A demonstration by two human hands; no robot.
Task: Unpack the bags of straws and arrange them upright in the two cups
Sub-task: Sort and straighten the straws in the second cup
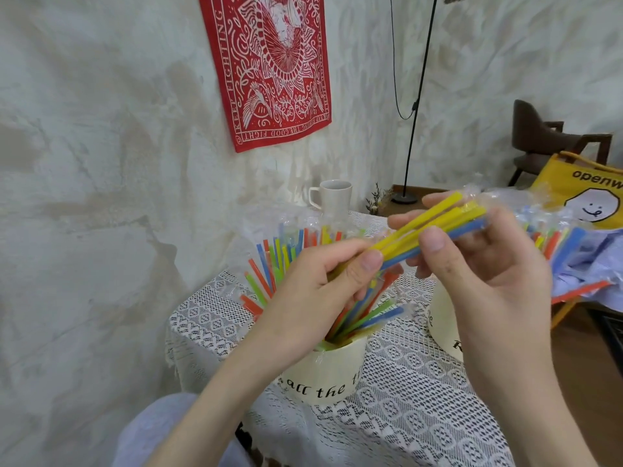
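Both hands hold one small bundle of yellow and blue straws point(435, 227) level above the table, each straw in a clear wrapper. My left hand point(313, 294) pinches the bundle's near end. My right hand point(485, 264) grips its far end with thumb and fingers. Below my left hand stands a cream cup point(323, 372) with black lettering, full of coloured straws fanning upward. A second cream cup point(445, 318) stands to the right, mostly hidden behind my right wrist. More wrapped straws point(556, 241) lie at the right on a blue cloth.
A white lace cloth point(404, 399) covers the small table. A grey mug point(332, 197) stands at the table's back edge near the wall. A yellow bag point(586, 197), a dark chair point(546, 139) and a lamp stand point(404, 197) are at the right.
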